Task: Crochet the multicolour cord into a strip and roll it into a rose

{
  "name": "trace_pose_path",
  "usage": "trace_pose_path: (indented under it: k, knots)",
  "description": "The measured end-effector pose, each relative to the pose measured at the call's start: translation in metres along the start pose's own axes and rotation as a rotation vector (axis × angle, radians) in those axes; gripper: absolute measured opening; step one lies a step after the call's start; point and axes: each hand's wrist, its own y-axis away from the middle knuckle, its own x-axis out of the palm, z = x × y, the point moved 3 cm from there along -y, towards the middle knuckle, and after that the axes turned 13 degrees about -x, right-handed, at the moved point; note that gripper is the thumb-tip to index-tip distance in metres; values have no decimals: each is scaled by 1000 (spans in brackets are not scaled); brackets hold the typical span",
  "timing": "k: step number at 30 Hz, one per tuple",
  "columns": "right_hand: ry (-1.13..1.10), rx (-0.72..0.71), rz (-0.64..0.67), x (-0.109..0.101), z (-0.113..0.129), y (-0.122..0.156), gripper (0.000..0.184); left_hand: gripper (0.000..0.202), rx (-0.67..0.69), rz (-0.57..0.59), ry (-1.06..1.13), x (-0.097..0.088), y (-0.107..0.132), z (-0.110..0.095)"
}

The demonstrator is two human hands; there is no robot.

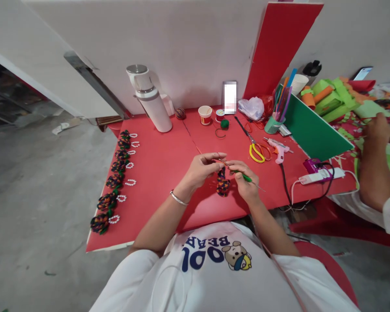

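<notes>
My left hand (204, 167) is closed in a pinch on the top of a small multicoloured yarn flower (222, 184) that hangs between my hands above the red table (162, 164). My right hand (245, 181) is closed round a green-handled crochet hook (247, 177), whose thin metal tip points left into the yarn piece. An orange yarn strand (195, 145) runs from my hands back across the table.
Several finished yarn flowers with white bead loops (112, 180) line the table's left edge. At the back stand a white flask (151, 102), a paper cup (205, 115) and a pen holder (274, 123). Yellow scissors (256, 151), a glue gun (278, 149) and a power strip (318, 175) lie to the right. Another person's arm (373, 164) works at the far right.
</notes>
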Motion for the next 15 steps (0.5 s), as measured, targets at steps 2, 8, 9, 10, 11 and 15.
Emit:
trace_pose_path:
  k: [2, 8, 9, 10, 11, 15]
  knots:
    - [22, -6, 13, -2, 4, 0, 34, 49, 23, -2, -7, -2, -1, 0]
    - [277, -188, 32, 4, 17, -1, 23, 52, 88, -71, 43, 3, -4, 1]
    - [324, -231, 22, 7, 18, 1, 23, 53, 83, -82, 72, 6, -3, 3]
    - [361, -267, 5, 10, 18, 2, 24, 53, 68, -82, 104, 8, -3, 4]
    - [388, -293, -17, 12, 17, 4, 26, 55, 43, -74, 137, 10, -3, 6]
    - [391, -380, -90, 16, 12, 7, 28, 61, -97, -2, 228, 11, -2, 11]
